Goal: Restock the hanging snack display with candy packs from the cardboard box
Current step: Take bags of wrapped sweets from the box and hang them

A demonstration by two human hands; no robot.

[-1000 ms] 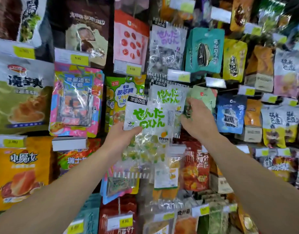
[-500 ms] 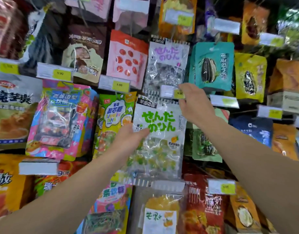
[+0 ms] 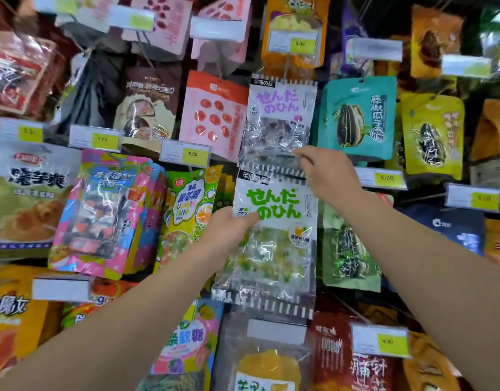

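A: Left-to-right readout. Far left of the display: big green-and-white chip bag (image 3: 23, 198), hanging. Right of it a pink-and-blue candy pouch (image 3: 102, 213), then a yellow-green sour-candy pouch (image 3: 186, 210), partly tucked behind the pink one's stack.

B: Left hand?

A: Left hand (image 3: 229, 232) is at the left edge of the green-lettered candy pack (image 3: 274, 238). Thumb on the front near the small label, remaining fingers go behind the pack. It's pinching that pack.

B: Pack position?

A: Centre of the display, upright, clear bag with green and yellow sweets in the window. Its striped top edge sits just below the bottom of the purple-lettered candy pack (image 3: 280, 119), same design, one row up. Can't tell whether the green pack is on its peg; the top is partly covered.

B: By the right hand?

A: Yes. Right hand (image 3: 330, 176) is at the green pack's top right corner, fingers (image 3: 305, 153) curled narrow, tips at the seam between the two packs. Whether they pinch anything, I can't tell. Blurred there.

B: Further right?

A: Teal sunflower-seed pouch (image 3: 359, 117) just beside the purple pack, yellow seed pouch (image 3: 432, 136) right of that. Below the teal one, a pale green seed pouch (image 3: 350, 249) behind the right forearm. Yellow price tag (image 3: 387, 177) between those two rows.

B: Cardboard box?

A: Not in frame.
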